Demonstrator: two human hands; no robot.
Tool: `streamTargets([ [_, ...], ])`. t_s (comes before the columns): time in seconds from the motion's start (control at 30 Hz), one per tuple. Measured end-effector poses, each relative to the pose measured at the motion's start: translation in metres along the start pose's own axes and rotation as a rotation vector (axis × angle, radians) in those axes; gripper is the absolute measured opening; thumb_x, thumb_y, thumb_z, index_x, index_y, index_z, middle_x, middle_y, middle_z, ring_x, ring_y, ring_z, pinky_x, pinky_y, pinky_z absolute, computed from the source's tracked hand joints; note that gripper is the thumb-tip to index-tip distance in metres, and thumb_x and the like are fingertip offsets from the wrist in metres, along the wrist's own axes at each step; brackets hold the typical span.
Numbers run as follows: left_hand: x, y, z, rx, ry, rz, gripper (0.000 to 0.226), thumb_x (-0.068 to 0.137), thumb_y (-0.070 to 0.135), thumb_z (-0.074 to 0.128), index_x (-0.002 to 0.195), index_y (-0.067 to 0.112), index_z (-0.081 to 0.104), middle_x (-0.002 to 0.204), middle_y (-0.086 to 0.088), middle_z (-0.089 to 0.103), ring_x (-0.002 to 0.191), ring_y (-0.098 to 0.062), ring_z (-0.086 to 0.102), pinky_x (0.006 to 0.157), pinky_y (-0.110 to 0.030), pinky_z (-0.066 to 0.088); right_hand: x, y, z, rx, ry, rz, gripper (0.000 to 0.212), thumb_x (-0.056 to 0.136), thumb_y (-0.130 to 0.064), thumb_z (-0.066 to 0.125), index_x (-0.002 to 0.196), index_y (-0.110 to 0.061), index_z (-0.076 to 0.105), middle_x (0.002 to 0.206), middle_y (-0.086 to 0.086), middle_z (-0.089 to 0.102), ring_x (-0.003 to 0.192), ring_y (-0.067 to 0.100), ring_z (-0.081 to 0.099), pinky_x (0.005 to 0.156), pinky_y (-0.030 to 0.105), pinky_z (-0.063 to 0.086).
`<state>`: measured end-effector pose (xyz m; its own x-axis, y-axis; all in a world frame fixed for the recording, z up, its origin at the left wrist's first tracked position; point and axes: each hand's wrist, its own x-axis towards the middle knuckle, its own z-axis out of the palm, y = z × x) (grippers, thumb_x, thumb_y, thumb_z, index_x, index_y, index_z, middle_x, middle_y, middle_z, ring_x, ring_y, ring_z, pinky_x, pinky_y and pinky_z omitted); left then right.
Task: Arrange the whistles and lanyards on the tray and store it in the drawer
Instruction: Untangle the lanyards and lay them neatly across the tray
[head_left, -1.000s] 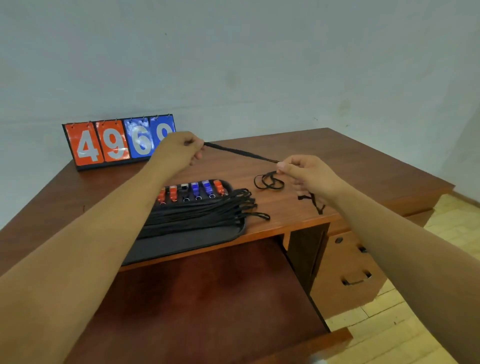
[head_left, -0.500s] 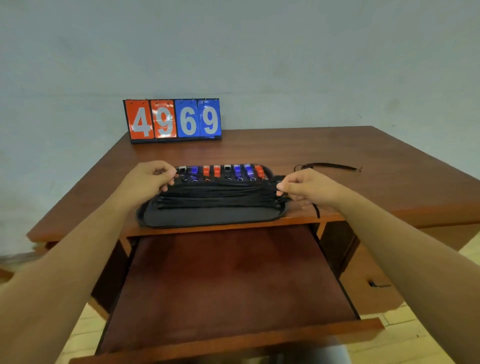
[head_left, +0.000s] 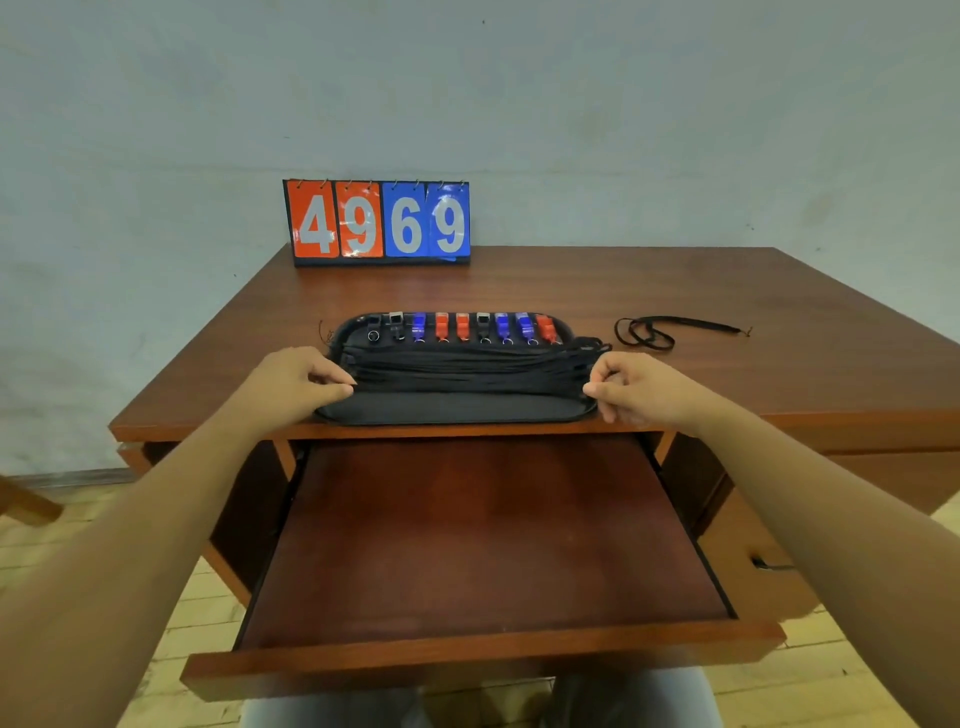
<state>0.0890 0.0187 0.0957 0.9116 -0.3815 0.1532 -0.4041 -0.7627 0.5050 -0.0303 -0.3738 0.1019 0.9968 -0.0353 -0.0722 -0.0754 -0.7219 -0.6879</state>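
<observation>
Head camera view, looking down: nearest lies an open, empty reddish-brown wooden drawer (head_left: 488, 540) pulled out below the wooden desk (head_left: 727, 364); above it, at the desk's front edge, sits a black oval fabric tray (head_left: 457, 408). The left hand (head_left: 296, 384) and right hand (head_left: 636, 389) pinch closed on the ends of the black lanyards (head_left: 467, 371) stretched across the tray, beyond them a row of blue, orange and black plastic whistles (head_left: 462, 327). Farther right one loose black lanyard (head_left: 660, 332) lies off the tray, easily forgotten, and the soft tray could sag when lifted, spilling whistles; a flip scoreboard reading 4969 (head_left: 377, 222) stands behind.
</observation>
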Motion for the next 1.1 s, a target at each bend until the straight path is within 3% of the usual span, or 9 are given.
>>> streamTargets([
  [0.07,0.003,-0.001,0.002,0.075,-0.037,0.018,0.014,0.088,0.021,0.071,0.099,0.026,0.078,0.088,0.013,0.065,0.080,0.000,0.056,0.072,-0.021,0.040,0.001,0.002,0.000,-0.047,0.043,-0.009,0.012,0.102,-0.023,0.057,0.096,-0.013,0.060,0.070,0.006,0.072,0.048,0.012,0.052,0.047,0.014,0.041],
  [0.2,0.010,-0.002,0.004,0.166,-0.085,0.013,0.014,0.088,0.023,0.073,0.101,0.025,0.077,0.084,0.010,0.066,0.075,0.003,0.056,0.072,-0.021,0.041,0.011,0.010,0.002,-0.135,0.136,0.017,0.009,0.100,-0.023,0.060,0.096,-0.016,0.064,0.071,0.000,0.068,0.050,0.009,0.056,0.050,0.019,0.045],
  [0.43,0.020,-0.008,0.006,0.194,-0.095,0.017,0.006,0.086,0.022,0.075,0.084,0.026,0.070,0.082,0.011,0.066,0.074,-0.003,0.059,0.061,-0.018,0.039,0.021,0.019,0.003,-0.133,0.218,0.041,0.006,0.099,-0.022,0.062,0.097,-0.020,0.067,0.087,-0.001,0.070,0.078,0.011,0.067,0.060,0.023,0.052],
  [0.6,0.027,-0.009,0.009,0.271,-0.094,0.018,0.009,0.089,0.019,0.070,0.086,0.027,0.069,0.083,0.012,0.060,0.077,-0.003,0.054,0.071,-0.024,0.040,0.028,0.021,0.006,-0.184,0.271,0.018,0.007,0.098,-0.024,0.063,0.099,-0.023,0.070,0.104,-0.007,0.067,0.099,0.011,0.060,0.087,0.028,0.045],
  [0.97,0.022,-0.010,0.002,0.339,-0.109,0.026,0.004,0.090,0.023,0.070,0.091,0.026,0.071,0.093,0.006,0.062,0.083,-0.007,0.053,0.076,-0.025,0.041,0.021,0.024,0.006,-0.193,0.231,-0.016,0.007,0.096,-0.023,0.066,0.099,-0.027,0.071,0.104,-0.006,0.069,0.102,0.012,0.062,0.086,0.026,0.044],
  [1.1,0.019,-0.008,0.000,0.395,-0.049,0.029,0.017,0.086,0.040,0.071,0.101,0.032,0.066,0.107,0.000,0.047,0.108,-0.021,0.041,0.093,-0.038,0.040,0.018,0.024,0.002,-0.161,0.248,-0.035,0.012,0.094,-0.023,0.068,0.104,-0.028,0.070,0.108,-0.004,0.069,0.103,0.012,0.063,0.090,0.028,0.048],
])
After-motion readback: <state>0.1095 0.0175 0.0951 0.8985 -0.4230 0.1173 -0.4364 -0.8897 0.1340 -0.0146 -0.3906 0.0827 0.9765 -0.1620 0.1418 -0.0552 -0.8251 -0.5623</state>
